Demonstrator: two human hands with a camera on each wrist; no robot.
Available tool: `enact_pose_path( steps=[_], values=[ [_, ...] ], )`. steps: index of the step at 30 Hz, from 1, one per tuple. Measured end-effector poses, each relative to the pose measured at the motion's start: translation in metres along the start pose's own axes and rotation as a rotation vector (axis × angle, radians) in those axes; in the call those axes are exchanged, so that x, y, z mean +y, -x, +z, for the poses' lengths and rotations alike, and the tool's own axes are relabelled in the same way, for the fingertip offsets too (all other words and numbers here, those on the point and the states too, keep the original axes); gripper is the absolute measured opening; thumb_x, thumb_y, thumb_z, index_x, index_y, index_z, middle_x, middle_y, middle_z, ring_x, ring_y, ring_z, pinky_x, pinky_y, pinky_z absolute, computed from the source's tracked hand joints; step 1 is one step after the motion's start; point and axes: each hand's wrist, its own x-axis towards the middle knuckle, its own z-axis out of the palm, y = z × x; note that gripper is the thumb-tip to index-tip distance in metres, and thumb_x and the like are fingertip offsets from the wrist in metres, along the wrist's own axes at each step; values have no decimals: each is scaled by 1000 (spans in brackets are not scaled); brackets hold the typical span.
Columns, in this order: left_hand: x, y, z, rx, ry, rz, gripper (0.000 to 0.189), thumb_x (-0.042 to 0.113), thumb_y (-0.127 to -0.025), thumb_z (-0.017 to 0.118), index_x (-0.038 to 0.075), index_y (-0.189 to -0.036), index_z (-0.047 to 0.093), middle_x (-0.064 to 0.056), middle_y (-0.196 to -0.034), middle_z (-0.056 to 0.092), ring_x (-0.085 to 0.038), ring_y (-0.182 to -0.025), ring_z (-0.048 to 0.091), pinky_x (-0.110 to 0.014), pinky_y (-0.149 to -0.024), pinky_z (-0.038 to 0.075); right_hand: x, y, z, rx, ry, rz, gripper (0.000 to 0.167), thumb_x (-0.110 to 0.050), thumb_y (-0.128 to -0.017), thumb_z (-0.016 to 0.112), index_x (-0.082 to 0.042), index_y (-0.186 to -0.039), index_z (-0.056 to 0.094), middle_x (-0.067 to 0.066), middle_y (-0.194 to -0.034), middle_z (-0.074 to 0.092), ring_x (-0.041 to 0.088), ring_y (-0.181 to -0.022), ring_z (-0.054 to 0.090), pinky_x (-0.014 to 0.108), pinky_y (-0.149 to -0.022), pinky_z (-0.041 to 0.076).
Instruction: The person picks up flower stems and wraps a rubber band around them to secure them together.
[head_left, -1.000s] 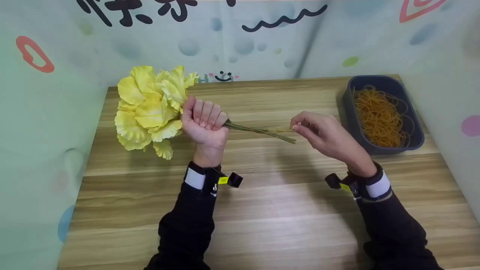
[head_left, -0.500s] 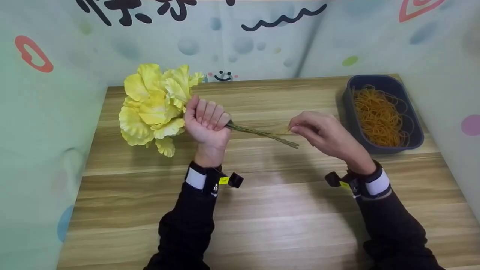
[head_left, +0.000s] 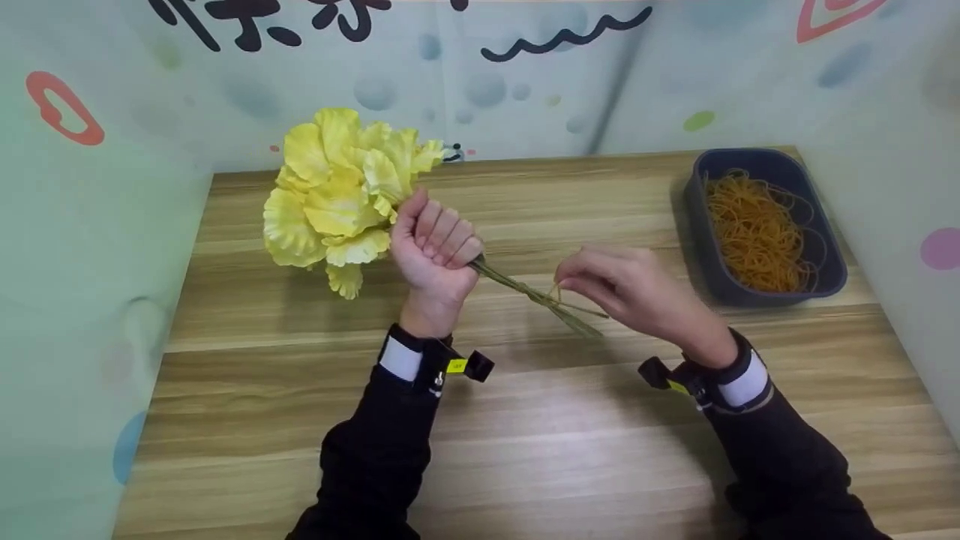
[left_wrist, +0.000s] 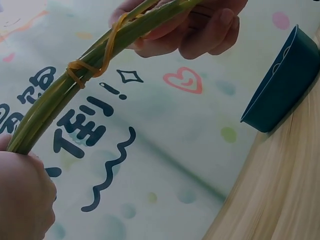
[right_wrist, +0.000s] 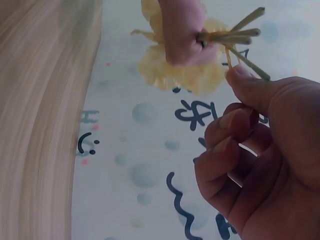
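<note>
My left hand (head_left: 439, 247) grips a bunch of yellow artificial flowers (head_left: 337, 191) by the stems, close under the blooms. The green stems (head_left: 510, 281) slant down to the right, and their ends spread apart. A rubber band (left_wrist: 82, 70) is wrapped round the stems below the left fist, as the left wrist view shows. My right hand (head_left: 630, 289) pinches a stretched loop of that band between thumb and forefinger, beside the stem ends. One stem (right_wrist: 252, 67) stands apart from the others next to the right thumb in the right wrist view.
A dark blue plastic box (head_left: 709, 255) stands at the back right of the wooden table (head_left: 525, 450). It holds a heap of loose rubber bands (head_left: 754, 232). A printed backdrop (head_left: 480, 90) rises behind the table's far edge.
The left hand and flowers have moved right, the stems now pointing more downward. The right hand has moved left and slightly nearer, and the band now shows wound round the stems.
</note>
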Motion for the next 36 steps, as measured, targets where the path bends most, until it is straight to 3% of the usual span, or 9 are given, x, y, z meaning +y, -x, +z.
enact_pose_path(
  steps=[7,19,23,27,32,36],
  values=[
    [-12,2,-6,17,-23,-73,48,21,-96,49,22,-56,22,11,-48,17,-5,-40,12,-20,-38,8,-5,-1,11,5,8,-13,8,-6,-95,70,-9,-103,70,-1,-94,73,10,-81,69,24,-72,57],
    [-26,1,-17,161,-125,-29,52,25,-102,32,19,-51,32,9,-44,23,-5,-40,11,-19,-38,8,0,-3,31,14,-15,80,6,-12,-98,68,-7,-101,69,1,-90,72,9,-74,66,26,-64,55],
    [-29,1,-19,190,-146,-2,56,26,-104,26,18,-50,35,9,-44,21,-5,-41,11,-19,-38,8,1,-4,34,-18,-47,156,10,-15,-99,66,-6,-102,69,2,-88,71,9,-73,65,27,-64,55],
    [-28,1,-20,197,-142,27,56,26,-105,25,18,-49,34,10,-45,20,-5,-41,10,-19,-38,8,-2,-4,32,-111,-122,277,11,-16,-102,63,-6,-104,68,0,-90,70,9,-75,63,27,-65,55],
    [-29,2,-20,188,-130,29,54,26,-104,25,19,-51,29,9,-45,20,-5,-41,10,-18,-38,8,-9,-4,26,-246,-251,404,17,-16,-106,54,-7,-109,68,-1,-81,64,10,-59,59,28,-54,51],
    [-30,2,-20,176,-114,25,54,27,-104,24,19,-51,28,9,-45,20,-5,-41,10,-18,-39,8,-12,-3,22,-276,-380,474,21,-16,-107,51,-6,-114,68,3,-81,63,18,-53,63,35,-47,54]
  ],
)
